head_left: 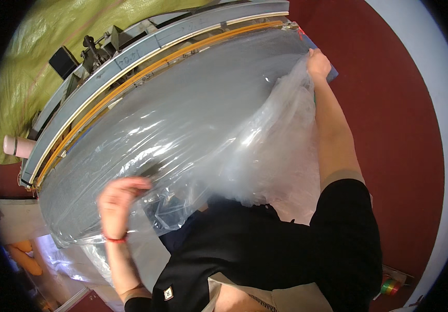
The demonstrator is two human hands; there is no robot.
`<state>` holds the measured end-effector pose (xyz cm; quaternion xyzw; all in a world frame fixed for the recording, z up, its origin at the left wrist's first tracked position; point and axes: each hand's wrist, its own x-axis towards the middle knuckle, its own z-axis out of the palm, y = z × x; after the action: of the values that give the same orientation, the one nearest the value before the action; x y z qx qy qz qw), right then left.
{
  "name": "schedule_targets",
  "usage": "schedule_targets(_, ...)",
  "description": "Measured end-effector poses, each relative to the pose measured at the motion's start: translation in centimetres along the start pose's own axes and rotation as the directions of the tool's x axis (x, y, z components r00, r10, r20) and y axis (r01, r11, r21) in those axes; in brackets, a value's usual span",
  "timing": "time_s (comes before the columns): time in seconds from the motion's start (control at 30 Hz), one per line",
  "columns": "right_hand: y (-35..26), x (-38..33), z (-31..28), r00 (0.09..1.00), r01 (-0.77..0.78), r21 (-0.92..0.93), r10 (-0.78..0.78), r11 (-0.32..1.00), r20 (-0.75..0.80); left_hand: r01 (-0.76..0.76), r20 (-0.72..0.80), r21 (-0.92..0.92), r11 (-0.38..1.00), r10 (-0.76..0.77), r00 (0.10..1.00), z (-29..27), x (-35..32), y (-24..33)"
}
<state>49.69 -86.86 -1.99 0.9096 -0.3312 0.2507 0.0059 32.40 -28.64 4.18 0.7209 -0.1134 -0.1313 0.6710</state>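
A wide sheet of clear plastic film [198, 125] lies over the grey worktable and hangs in folds toward my body. My right hand [318, 63] is closed on the film at the far right corner, pulling it into a bunched ridge. Over the film at the near left is my left hand [119, 200], a red string round its wrist. Its fingers stretch to the right, somewhat blurred, and hold nothing that I can see. Whether they touch the film is unclear.
Along the table's far side runs a long metal bar [146, 44] with orange strips [167, 61] beside it. A pink bottle [18, 146] stands past its left end. Behind are a black box-like part [63, 62] and yellow-green sheeting [13, 104]. Dark red floor [390, 130] lies at the right.
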Motion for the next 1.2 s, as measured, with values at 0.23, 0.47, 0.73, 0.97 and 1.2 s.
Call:
schedule_targets(0.23, -2.9, -0.1, 1.9, 0.999, 0.039, 0.116, -0.041, 0.993, 0.016, -0.185, 0.818, -0.060, 0.981, 0.154, 0.554, 18.1, 3.1, -5.8)
schedule_targets(0.47, -1.2, 0.6, 2.5, 1.000, 0.022, 0.143, -0.023, 0.989, 0.005, -0.052, 0.129, 0.617, 0.785, -0.036, 0.991, 17.8, 3.2, -7.0)
schedule_targets(0.73, -1.6, 0.6, 2.5, 0.998, 0.056, 0.141, -0.059, 0.988, 0.020, -0.002, 0.013, 0.377, 0.926, -0.004, 1.000, 12.1, 1.8, -10.2)
schedule_targets(0.97, -2.1, 0.4, 2.1, 0.990, 0.118, 0.148, -0.129, 0.982, 0.063, -0.128, 0.364, 0.129, 0.983, 0.073, 0.928, 7.4, -2.9, 3.2)
schedule_targets(1.2, -1.0, 0.4, 2.3, 0.987, 0.152, 0.176, -0.160, 0.972, 0.030, 0.267, -0.417, 0.885, 0.380, 0.395, 0.819, 0.2, -9.2, 4.9)
